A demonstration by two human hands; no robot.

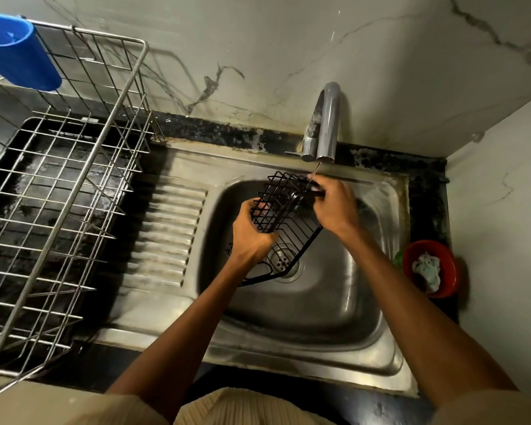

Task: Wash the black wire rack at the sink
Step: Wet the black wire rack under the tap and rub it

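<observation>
Over the steel sink [390,191], we see a person holding a black wire rack [284,223] in the air above the basin, just below the spout of the grey tap [327,124]. The rack hangs tilted, its long axis running on a diagonal from the upper end near the tap down toward the person and to the left, where its lower corner sits over the drain strainer [284,262]. The left hand [252,233] grips the rack at its left side, fingers curled round the wires. The right hand [334,207] holds the upper end, fingertips pinching the top edge beneath a thin thread of water from the tap. We cannot tell whether the lower corner touches the basin. On the left, a silver wire dish drainer [74,179] stands on the dark counter beside the ribbed draining board, with a blue plastic cup [19,53] hung on its rim. On the right, a red bowl [451,271] holds a crumpled cloth [426,269].
</observation>
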